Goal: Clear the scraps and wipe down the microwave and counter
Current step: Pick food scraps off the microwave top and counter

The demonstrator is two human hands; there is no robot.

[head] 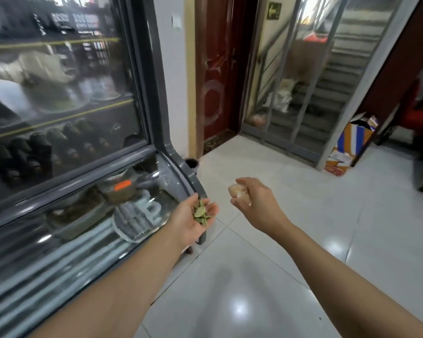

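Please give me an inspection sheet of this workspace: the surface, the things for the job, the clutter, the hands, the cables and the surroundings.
Surface: glossy white tiled floor; no counter or microwave in view.
Job's things: green leaf scraps in the left palm; pale crumpled scraps in the right hand.
Clutter: cardboard boxes on the floor by a doorway at the right.
Hands: left hand open, palm up; right hand closed around its scraps.
Cables: nothing seen.
Surroundings: glass display fridge at left; dark red door ahead; staircase behind a metal gate.
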